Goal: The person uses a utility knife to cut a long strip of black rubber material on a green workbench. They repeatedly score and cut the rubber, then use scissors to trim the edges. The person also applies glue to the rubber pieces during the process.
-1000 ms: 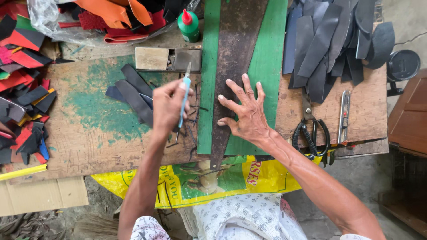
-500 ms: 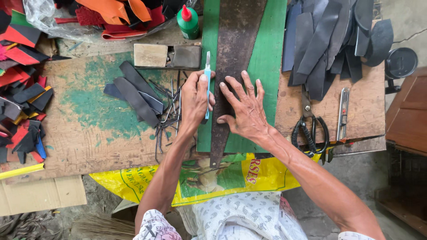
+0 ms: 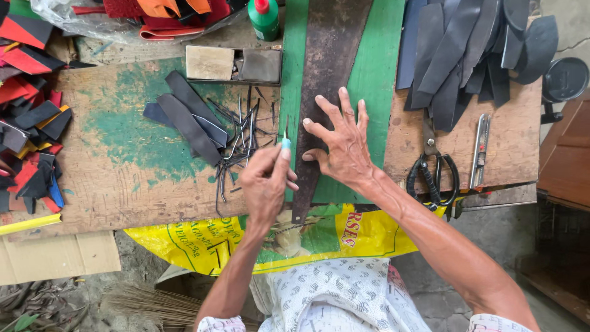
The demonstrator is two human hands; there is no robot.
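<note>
Most of the slim tool [image 3: 285, 140] was hidden inside the left hand [image 3: 265, 183], whose fingers were pinched shut round it, so only a pale blue collar and a thin metal tip showed above the fingertips; what kind of tool it was could not be made out. The right hand [image 3: 344, 147] lay flat with fingers spread wide, holding nothing, pressing down a long dark strip [image 3: 322, 80] that ran from the far edge of the workbench [image 3: 123, 178] to its near edge over a green mat [image 3: 375, 74]. The strip looked worn and brownish, narrowing toward the near edge, and its far end was cut off by the picture. The tool's tip stood just beside the strip's left edge. A clear plastic bag [image 3: 55, 13] at the far left corner held red and orange pieces, only partly visible. Black scissors [image 3: 433, 169] lay near the right edge.
</note>
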